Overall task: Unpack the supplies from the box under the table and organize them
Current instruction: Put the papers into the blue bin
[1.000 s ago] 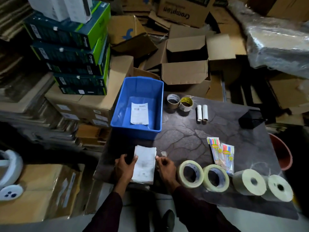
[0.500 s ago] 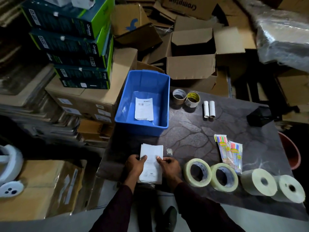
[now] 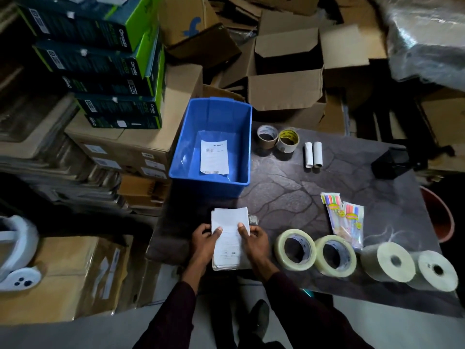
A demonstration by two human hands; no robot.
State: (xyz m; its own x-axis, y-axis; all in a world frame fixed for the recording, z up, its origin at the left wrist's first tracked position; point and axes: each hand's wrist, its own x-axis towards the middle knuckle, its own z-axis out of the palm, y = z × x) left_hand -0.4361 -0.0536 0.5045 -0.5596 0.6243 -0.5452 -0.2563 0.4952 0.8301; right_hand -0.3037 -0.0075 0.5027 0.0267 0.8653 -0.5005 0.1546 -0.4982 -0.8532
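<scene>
A stack of white printed slips [image 3: 230,238] is at the near left of the dark patterned table [image 3: 289,187]. My left hand [image 3: 205,239] grips its left edge with the thumb on top. My right hand [image 3: 253,239] grips the right edge the same way. Just beyond stands a blue plastic bin [image 3: 214,147] holding a clear sleeve with a printed label [image 3: 214,157]. To the right along the near edge stand two clear tape rolls [image 3: 295,249] [image 3: 336,255] and two white label rolls [image 3: 388,261] [image 3: 436,270].
Two marker packets [image 3: 344,217] lie mid-right. Two brown tape rolls [image 3: 278,138] and two small white tubes [image 3: 313,154] sit at the far side, a black object [image 3: 391,163] at the far right. Open cardboard boxes [image 3: 286,79] and stacked green-black cartons [image 3: 105,66] crowd behind and left.
Both hands have closed in on the paper stack, thumbs now on top of it. The stack is held closer to the table's near edge, straight between the hands.
</scene>
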